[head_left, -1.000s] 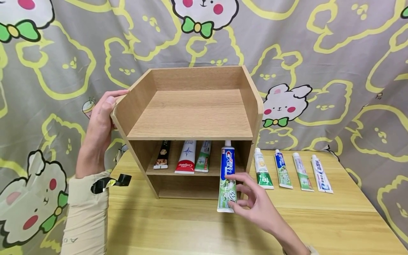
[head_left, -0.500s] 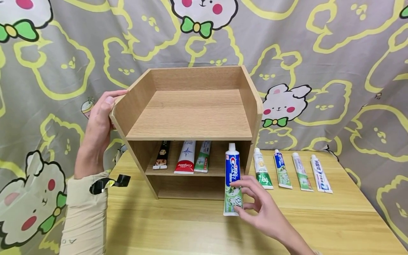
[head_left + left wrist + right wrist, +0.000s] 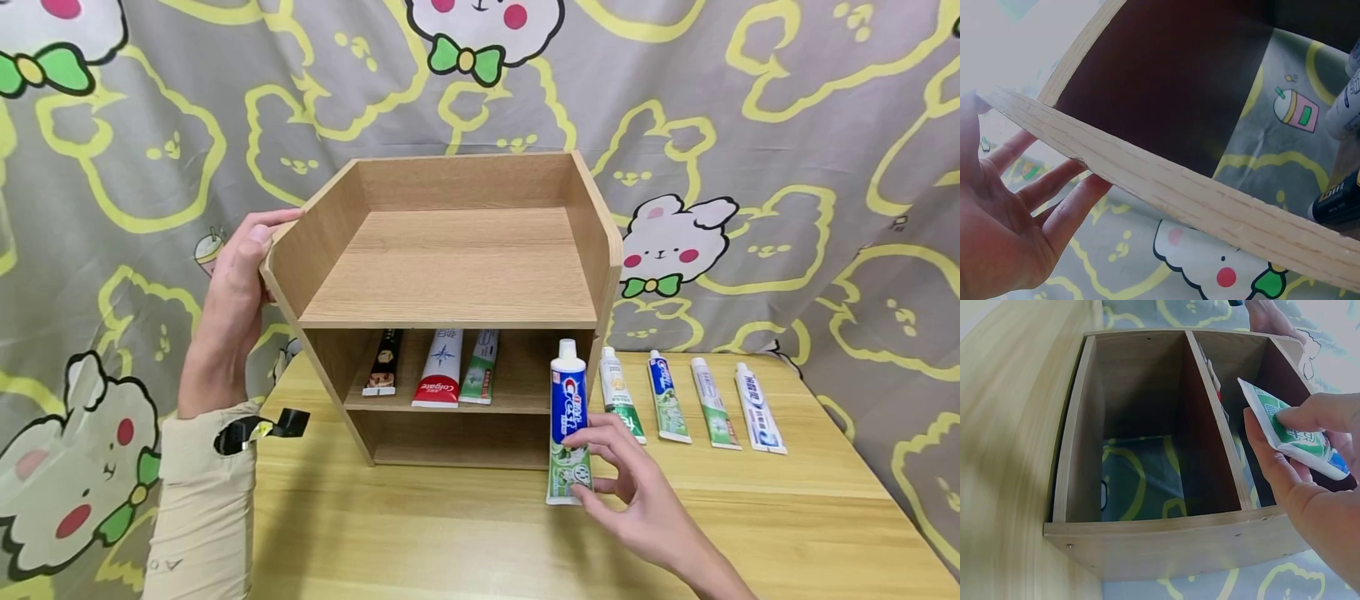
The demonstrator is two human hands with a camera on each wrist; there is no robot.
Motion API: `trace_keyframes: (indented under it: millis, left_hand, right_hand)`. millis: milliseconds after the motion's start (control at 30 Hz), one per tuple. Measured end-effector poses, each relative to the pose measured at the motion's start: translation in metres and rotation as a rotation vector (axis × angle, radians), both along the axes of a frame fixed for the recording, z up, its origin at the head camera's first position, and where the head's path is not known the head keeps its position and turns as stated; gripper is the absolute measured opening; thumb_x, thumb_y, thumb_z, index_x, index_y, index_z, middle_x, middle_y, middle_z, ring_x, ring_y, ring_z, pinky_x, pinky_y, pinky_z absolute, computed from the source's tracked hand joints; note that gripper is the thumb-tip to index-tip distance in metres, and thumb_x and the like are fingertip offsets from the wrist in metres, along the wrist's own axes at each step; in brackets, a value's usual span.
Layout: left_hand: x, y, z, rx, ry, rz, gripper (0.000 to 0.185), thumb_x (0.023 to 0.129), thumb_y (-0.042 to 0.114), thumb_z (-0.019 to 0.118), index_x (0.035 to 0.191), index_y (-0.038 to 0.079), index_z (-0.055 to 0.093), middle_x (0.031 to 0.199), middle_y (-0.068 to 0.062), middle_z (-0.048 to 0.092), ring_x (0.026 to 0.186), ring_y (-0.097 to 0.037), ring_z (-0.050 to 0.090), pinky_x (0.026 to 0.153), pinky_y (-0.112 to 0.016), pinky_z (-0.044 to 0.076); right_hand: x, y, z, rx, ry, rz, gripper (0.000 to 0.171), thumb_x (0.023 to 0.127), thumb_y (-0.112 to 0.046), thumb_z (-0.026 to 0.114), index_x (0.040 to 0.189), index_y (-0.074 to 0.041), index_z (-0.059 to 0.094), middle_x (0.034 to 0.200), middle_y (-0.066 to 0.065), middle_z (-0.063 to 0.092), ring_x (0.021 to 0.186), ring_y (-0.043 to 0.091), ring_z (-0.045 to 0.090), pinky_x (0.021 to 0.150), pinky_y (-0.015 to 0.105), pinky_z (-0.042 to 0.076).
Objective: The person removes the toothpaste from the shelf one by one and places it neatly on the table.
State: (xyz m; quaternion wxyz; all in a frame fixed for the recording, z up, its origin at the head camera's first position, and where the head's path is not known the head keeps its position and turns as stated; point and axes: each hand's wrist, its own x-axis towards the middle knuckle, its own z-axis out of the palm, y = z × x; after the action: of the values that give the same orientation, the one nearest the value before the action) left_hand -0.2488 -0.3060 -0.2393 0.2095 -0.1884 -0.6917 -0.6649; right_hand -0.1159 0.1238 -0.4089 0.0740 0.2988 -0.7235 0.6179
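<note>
A wooden shelf unit [image 3: 450, 275] stands on the wooden table [image 3: 465, 533]. My left hand [image 3: 240, 275] grips its upper left side panel [image 3: 1166, 187], thumb on the top edge. My right hand [image 3: 622, 483] pinches the lower end of a blue and green Crest toothpaste tube [image 3: 568, 421], held upright in front of the shelf's right edge; the right wrist view shows the thumb and fingers on the tube's crimped end [image 3: 1291, 434]. Three tubes [image 3: 438, 367] lie on the middle shelf.
Several more toothpaste tubes [image 3: 697, 400] lie in a row on the table right of the shelf. The bottom compartment [image 3: 1141, 456] and top tray hold nothing. A cartoon-print curtain [image 3: 787, 167] hangs close behind. The table's right edge is near.
My right hand has carried the Crest tube to the right, from in front of the middle shelf opening to the shelf's right edge. The left hand has stayed put.
</note>
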Motion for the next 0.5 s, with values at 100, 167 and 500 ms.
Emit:
trace_keyframes:
  millis: [100, 167, 500]
  left_hand:
    - [0.0, 0.001, 0.0, -0.003, 0.004, -0.002, 0.043, 0.101, 0.032, 0.048, 0.134, 0.009, 0.066, 0.123, -0.017, 0.058, 0.093, -0.029, 0.056, 0.061, -0.03, 0.045]
    - [0.0, 0.001, 0.0, -0.003, 0.01, 0.003, 0.043, 0.101, 0.032, 0.048, 0.133, 0.009, 0.066, 0.122, -0.017, 0.058, 0.091, -0.028, 0.056, 0.059, -0.029, 0.044]
    - [0.0, -0.001, -0.001, -0.014, 0.015, 0.003, 0.044, 0.101, 0.032, 0.048, 0.134, 0.009, 0.065, 0.123, -0.018, 0.058, 0.092, -0.03, 0.057, 0.061, -0.029, 0.047]
  right_hand:
    - [0.0, 0.003, -0.001, -0.011, 0.015, 0.004, 0.057, 0.082, 0.021, 0.072, 0.129, -0.008, 0.059, 0.134, 0.012, 0.046, 0.121, 0.019, 0.057, 0.076, 0.041, 0.062]
    - [0.0, 0.004, -0.002, -0.022, 0.046, 0.009, 0.057, 0.081, 0.023, 0.071, 0.129, -0.005, 0.058, 0.133, 0.014, 0.045, 0.12, 0.019, 0.057, 0.075, 0.04, 0.062]
    - [0.003, 0.013, -0.005, -0.043, 0.085, -0.002, 0.061, 0.078, 0.03, 0.068, 0.129, -0.001, 0.058, 0.135, 0.013, 0.043, 0.124, 0.015, 0.056, 0.078, 0.037, 0.061]
